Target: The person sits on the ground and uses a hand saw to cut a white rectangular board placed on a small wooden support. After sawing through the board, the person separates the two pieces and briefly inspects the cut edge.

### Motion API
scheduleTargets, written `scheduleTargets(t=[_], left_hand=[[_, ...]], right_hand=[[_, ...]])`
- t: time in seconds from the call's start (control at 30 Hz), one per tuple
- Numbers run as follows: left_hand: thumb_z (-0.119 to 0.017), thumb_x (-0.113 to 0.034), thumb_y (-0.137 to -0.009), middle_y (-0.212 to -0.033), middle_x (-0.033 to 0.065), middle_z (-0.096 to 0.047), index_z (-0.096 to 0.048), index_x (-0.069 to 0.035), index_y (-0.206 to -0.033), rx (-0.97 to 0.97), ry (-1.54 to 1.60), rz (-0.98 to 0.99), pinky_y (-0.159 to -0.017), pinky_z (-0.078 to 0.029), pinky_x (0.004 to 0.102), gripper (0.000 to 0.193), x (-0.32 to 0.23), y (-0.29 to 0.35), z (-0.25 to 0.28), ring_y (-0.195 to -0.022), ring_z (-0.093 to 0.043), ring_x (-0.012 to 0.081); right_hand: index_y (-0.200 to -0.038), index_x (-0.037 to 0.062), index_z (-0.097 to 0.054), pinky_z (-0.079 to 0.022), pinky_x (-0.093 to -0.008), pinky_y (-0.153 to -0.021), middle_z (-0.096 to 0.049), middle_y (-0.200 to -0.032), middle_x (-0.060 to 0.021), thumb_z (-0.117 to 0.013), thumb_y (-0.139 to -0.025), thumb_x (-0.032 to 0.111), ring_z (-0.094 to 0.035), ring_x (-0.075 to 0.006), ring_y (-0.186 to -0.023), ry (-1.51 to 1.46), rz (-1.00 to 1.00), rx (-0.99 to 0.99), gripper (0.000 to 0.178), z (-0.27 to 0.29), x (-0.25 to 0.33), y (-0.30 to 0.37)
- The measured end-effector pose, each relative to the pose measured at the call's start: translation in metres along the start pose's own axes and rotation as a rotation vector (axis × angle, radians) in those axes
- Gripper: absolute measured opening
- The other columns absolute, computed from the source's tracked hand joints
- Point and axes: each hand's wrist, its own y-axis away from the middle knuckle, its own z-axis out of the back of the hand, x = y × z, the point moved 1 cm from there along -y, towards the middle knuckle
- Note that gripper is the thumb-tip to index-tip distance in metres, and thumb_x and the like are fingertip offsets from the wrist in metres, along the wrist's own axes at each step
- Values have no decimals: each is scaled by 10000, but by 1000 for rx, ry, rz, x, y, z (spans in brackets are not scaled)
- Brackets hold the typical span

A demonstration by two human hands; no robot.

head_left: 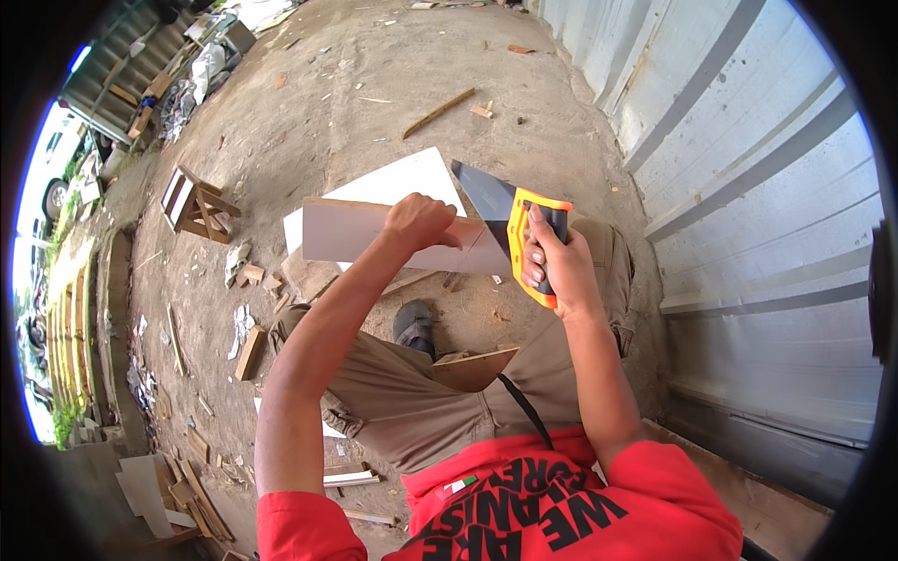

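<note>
My right hand [561, 262] is wrapped round the black and orange handle of a handsaw [486, 196]. Its dark blade slants away to the upper left, lying against the right part of a pale-faced wooden board [346, 234]. Near the middle of that board, my left hand [423, 222] is closed over it, fingers curled and thumb pointing toward the blade. A thin line runs on the board's face just left of the saw. Beyond and partly under the board is a white panel [412, 176]; what supports the board is mostly hidden.
A small wooden stool [198, 206] stands on the dirt floor to the left. Wood offcuts [251, 353] and scraps lie scattered around, with a long stick [438, 113] ahead. A corrugated metal wall [758, 187] rises close on the right. My shoe [413, 325] is below the board.
</note>
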Motion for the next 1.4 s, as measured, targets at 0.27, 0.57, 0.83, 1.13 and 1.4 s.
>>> scheduleTargets(t=[0.27,0.57,0.83,1.13,1.4], left_hand=[[-639,-819,-717,-867,117,-741,-738,-112,-930,45,253,40,-822,-549,433,745,-10,16,-6,-875,-710,317],[-781,-619,-786,-448,93,-499,-565,15,-571,-761,856,403,-420,-400,364,704,48,25,-20,-418,-477,158],[-643,-584,-936,-527,-51,-400,-477,-75,-557,-975,1596,582,-449,-276,281,655,-2,28,-32,-498,-350,58],[-539,-576,-997,-627,-68,-406,-546,-84,-708,-1058,1934,674,-527,-307,237,571,-16,19,-45,-589,-343,43],[-409,-429,-1082,-997,48,-590,-546,-14,-1132,-1210,2268,604,-783,-506,325,440,-9,19,-74,-890,-564,130]], right_hand=[[-755,38,-585,-326,-233,-511,-485,-611,71,-695,-971,218,-426,-20,-567,352,899,-198,301,13,-11,-32],[-878,6,-610,-476,-268,-629,-650,-745,-37,-685,-976,323,-605,-111,-683,538,849,-475,341,65,-29,-76],[-999,-20,-609,-551,-294,-784,-732,-1025,-114,-642,-1003,225,-711,-179,-925,509,795,-219,247,51,-50,-90],[-1193,-9,-666,-528,-291,-836,-727,-1114,-114,-627,-1002,263,-685,-148,-961,516,587,64,335,39,-84,-80],[-1133,6,-693,-529,-326,-846,-736,-1073,-127,-624,-1004,267,-698,-194,-967,753,752,-211,300,37,-72,-72]])
